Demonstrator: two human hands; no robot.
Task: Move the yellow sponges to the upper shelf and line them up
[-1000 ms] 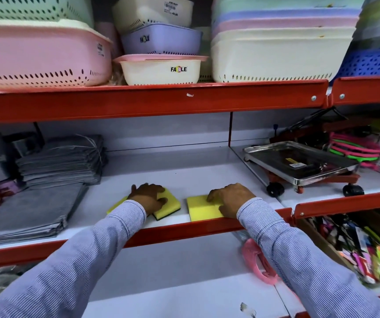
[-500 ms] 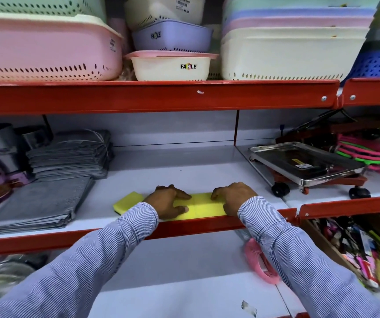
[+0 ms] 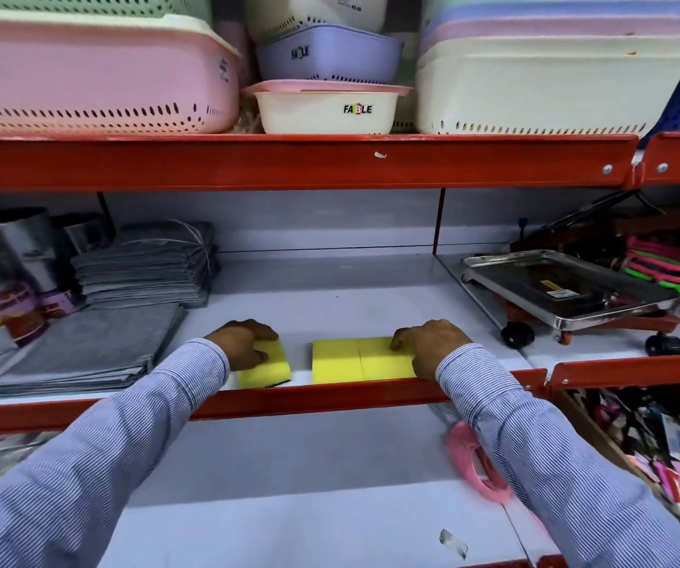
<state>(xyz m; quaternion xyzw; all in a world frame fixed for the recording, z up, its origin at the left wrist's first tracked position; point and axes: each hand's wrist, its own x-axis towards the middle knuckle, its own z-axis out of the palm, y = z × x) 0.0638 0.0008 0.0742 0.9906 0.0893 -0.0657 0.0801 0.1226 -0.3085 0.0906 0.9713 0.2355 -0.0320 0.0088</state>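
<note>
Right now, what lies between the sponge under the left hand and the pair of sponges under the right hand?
Only bare white shelf separates the left sponge from the touching pair, in the head view.

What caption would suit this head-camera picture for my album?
Two hands, left and right, line up three yellow rectangular sponges along a white shelf's red front edge.

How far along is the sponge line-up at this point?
Done: two yellow sponges sit edge to edge at the shelf front, right hand resting on them. In hand: left hand on the third sponge. Left: closing the gap between it and the pair.
</note>
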